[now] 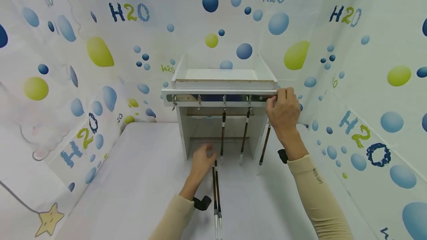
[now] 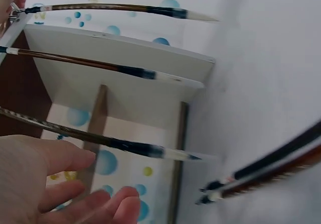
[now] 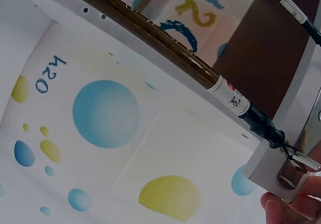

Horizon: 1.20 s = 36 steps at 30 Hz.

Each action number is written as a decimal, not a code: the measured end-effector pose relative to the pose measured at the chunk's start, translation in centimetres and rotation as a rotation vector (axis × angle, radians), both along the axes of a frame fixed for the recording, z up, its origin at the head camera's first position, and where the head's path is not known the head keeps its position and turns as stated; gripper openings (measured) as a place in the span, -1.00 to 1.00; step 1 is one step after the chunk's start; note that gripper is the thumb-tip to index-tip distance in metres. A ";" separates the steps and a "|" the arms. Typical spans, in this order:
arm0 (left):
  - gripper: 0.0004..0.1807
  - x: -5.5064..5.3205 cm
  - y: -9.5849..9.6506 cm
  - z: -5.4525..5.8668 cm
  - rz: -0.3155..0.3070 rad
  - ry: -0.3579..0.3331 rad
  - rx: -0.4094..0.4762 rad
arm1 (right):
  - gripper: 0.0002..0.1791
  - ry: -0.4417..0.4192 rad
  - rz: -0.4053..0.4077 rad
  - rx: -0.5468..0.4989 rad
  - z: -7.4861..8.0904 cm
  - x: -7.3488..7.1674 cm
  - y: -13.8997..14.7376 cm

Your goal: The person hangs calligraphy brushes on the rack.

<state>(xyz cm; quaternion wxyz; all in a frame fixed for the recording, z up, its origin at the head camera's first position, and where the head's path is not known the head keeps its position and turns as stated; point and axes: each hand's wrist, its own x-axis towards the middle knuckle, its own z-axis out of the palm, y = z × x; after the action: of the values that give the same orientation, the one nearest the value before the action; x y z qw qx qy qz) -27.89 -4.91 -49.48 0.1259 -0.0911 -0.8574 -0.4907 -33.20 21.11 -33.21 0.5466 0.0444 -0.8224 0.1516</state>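
Note:
Three calligraphy brushes hang tip down from a hook rail (image 1: 190, 103): a middle brush (image 1: 222, 136), another brush (image 1: 245, 132) beside it, and the rightmost brush (image 1: 265, 143). My right hand (image 1: 285, 112) grips the rail's right end, fingers and thumb close about the rightmost hook (image 3: 290, 176). That brush's black cord loop (image 3: 290, 152) sits at this hook. My left hand (image 1: 201, 162) is in the air, fingers loosely spread and holding nothing. Just below it, two more brushes (image 1: 216, 192) lie side by side on the table, loop ends towards the rack.
The rail fronts a white rack (image 1: 182, 132) with side panels, crossbars and an open tray (image 1: 220, 80) on top. Two hooks at the left, one a left hook (image 1: 174, 101), carry nothing. Patterned sheets (image 1: 227, 17) surround the white table (image 1: 143, 180) at the back and sides.

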 end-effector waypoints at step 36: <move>-0.46 4.1 0.6 -7.7 0.136 -0.155 -0.125 | -0.81 -0.019 0.018 0.004 0.0 0.1 0.1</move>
<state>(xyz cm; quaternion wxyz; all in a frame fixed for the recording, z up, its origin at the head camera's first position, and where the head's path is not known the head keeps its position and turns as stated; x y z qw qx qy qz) -23.83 -4.36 -57.21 0.0862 -0.0020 -0.8977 -0.4322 -33.11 21.23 -33.25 0.5373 0.0516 -0.8274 0.1554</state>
